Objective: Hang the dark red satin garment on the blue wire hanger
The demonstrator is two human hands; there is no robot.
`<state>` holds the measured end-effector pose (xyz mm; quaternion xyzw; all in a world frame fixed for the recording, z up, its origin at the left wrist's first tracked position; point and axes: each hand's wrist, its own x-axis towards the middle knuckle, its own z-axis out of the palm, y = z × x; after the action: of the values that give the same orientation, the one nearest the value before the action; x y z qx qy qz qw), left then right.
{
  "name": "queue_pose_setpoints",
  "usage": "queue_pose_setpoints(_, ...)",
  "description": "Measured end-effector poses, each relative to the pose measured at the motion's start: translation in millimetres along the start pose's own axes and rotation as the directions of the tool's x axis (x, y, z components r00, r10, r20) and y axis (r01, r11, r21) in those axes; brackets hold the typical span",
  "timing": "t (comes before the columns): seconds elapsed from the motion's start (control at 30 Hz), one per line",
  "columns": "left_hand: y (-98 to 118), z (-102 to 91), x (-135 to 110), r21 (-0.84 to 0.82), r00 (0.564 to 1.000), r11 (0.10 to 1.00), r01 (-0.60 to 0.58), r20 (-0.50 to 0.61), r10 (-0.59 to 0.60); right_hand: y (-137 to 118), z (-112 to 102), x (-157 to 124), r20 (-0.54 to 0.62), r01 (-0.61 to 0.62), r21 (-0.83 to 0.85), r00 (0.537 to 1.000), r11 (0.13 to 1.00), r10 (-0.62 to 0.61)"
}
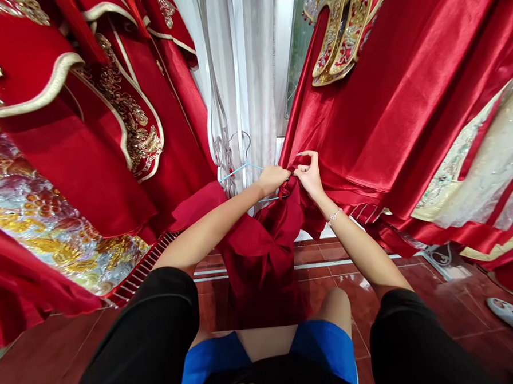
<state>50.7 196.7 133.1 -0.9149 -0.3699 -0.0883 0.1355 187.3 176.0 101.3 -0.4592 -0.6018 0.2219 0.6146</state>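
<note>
A dark red garment (263,243) hangs in front of me, with its left part draped over a thin light-blue hanger (238,171). The hanger's metal hook is up by a white scrolled metal stand. My left hand (273,179) is closed around bunched red cloth at the garment's upper right, over that end of the hanger. Just beside it, my right hand (309,176) pinches the same gathered cloth between thumb and forefinger, its other fingers bent. A bracelet (334,216) circles my right wrist. The exact fold between my fingertips is too small to make out.
Red robes with gold trim (136,124) hang close on the left. A shiny red satin robe (389,105) hangs on the right. White curtains (259,88) and the metal stand (211,102) are behind. A white shoe (512,318) and a cable (441,255) lie on the tiled floor (330,280).
</note>
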Motion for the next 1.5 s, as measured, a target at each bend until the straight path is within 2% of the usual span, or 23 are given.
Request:
queue_pose_setpoints(0.13,-3.7,-7.0,7.3,-0.034,0.999,0.999,-0.037,0.006,0.037,-4.2,-0.6,-4.8,0.036,-0.027,0.053,0.999,0.998,0.026)
queue_pose_setpoints(0.2,-13.3,-17.8,11.3,-0.133,0.987,0.983,-0.128,0.081,0.140,-4.7,-2.6,-7.5,0.042,-0.082,0.089,0.996,0.993,0.078)
queue_pose_setpoints(0.27,-23.9,-28.4,14.8,-0.286,0.950,0.938,-0.195,0.184,0.254,-5.0,-5.4,-10.2,0.051,-0.116,0.100,0.992,0.988,0.111)
queue_pose_setpoints(0.33,-30.0,-34.1,16.3,-0.386,0.937,0.911,-0.145,0.244,0.252,-5.5,-7.8,-13.1,0.060,-0.107,0.085,0.993,0.991,0.102)
queue_pose_setpoints(0.4,-28.5,-33.0,14.3,-0.386,0.956,0.921,-0.045,0.250,0.152,-6.0,-8.9,-16.1,0.078,-0.083,0.066,0.994,0.994,0.077)
queue_pose_setpoints(0.5,-15.5,-22.7,6.3,-0.238,0.991,0.970,0.047,0.131,-0.016,-5.4,-8.1,-19.4,0.105,-0.059,0.049,0.993,0.997,0.054)
queue_pose_setpoints(0.57,-6.0,-14.9,0.9,-0.132,0.998,0.989,0.070,0.016,-0.069,-4.3,-6.1,-18.8,0.082,-0.042,0.050,0.996,0.998,0.038)
queue_pose_setpoints(0.63,-0.7,-9.7,-1.8,-0.077,0.996,0.994,0.071,-0.041,-0.075,-3.8,-2.5,-15.1,0.026,-0.019,0.046,0.999,0.999,0.018)
queue_pose_setpoints(0.73,-3.0,-7.6,-4.2,-0.020,0.999,1.000,-0.003,-0.036,0.002,-6.9,4.7,-8.3,-0.007,0.033,-0.009,0.999,0.999,-0.033)
queue_pose_setpoints(0.77,-5.6,-7.3,-7.4,-0.003,0.998,0.999,-0.037,-0.054,0.036,-9.0,6.0,-7.5,0.027,0.059,-0.037,0.998,0.998,-0.058)
queue_pose_setpoints(0.83,-11.5,-4.2,-23.6,0.021,0.983,0.995,-0.096,-0.153,0.098,-14.2,3.2,-11.1,0.170,0.126,-0.087,0.979,0.988,-0.110)
queue_pose_setpoints(0.9,-16.0,4.8,-56.6,0.034,0.941,0.992,-0.125,-0.312,0.129,-18.5,-8.9,-22.5,0.293,0.214,-0.122,0.941,0.969,-0.171)
queue_pose_setpoints(0.93,-17.7,11.9,-79.0,0.033,0.917,0.990,-0.135,-0.374,0.137,-19.3,-18.0,-30.6,0.309,0.259,-0.135,0.928,0.956,-0.207)
queue_pose_setpoints(1.0,-21.4,29.1,-129.2,-0.005,0.868,0.995,-0.096,-0.489,0.081,-17.0,-38.6,-48.6,0.194,0.314,-0.180,0.940,0.932,-0.280)
queue_pose_setpoints(1.07,-29.1,44.9,-175.3,-0.075,0.819,0.997,-0.005,-0.573,-0.039,-10.9,-55.1,-64.1,0.105,0.295,-0.193,0.955,0.936,-0.279)
queue_pose_setpoints(1.1,-35.2,49.7,-192.9,-0.103,0.790,0.994,0.040,-0.606,-0.095,-7.9,-59.8,-69.2,0.093,0.283,-0.178,0.958,0.942,-0.270)
queue_pose_setpoints(1.17,-51.6,49.9,-213.3,-0.148,0.765,0.984,0.098,-0.621,-0.170,-4.8,-60.1,-72.8,0.116,0.277,-0.165,0.959,0.947,-0.260)
queue_pose_setpoints(1.23,-70.5,39.3,-214.3,-0.225,0.735,0.959,0.171,-0.619,-0.276,-6.1,-49.8,-67.8,0.170,0.305,-0.201,0.947,0.931,-0.273)
queue_pose_setpoints(1.3,-87.3,25.9,-201.0,-0.311,0.720,0.925,0.220,-0.588,-0.369,-8.8,-32.2,-56.9,0.221,0.344,-0.270,0.931,0.899,-0.290)
queue_pose_setpoints(1.37,-98.3,17.7,-181.7,-0.352,0.762,0.901,0.252,-0.502,-0.409,-9.6,-11.2,-45.1,0.274,0.360,-0.341,0.922,0.868,-0.274)
queue_pose_setpoints(1.43,-102.6,17.8,-163.9,-0.345,0.809,0.873,0.345,-0.362,-0.463,-7.9,9.6,-36.9,0.327,0.356,-0.451,0.919,0.818,-0.219)
queue_pose_setpoints(1.5,-102.6,23.2,-152.8,-0.322,0.790,0.828,0.459,-0.278,-0.546,-6.4,26.9,-34.1,0.323,0.330,-0.599,0.933,0.730,-0.157)
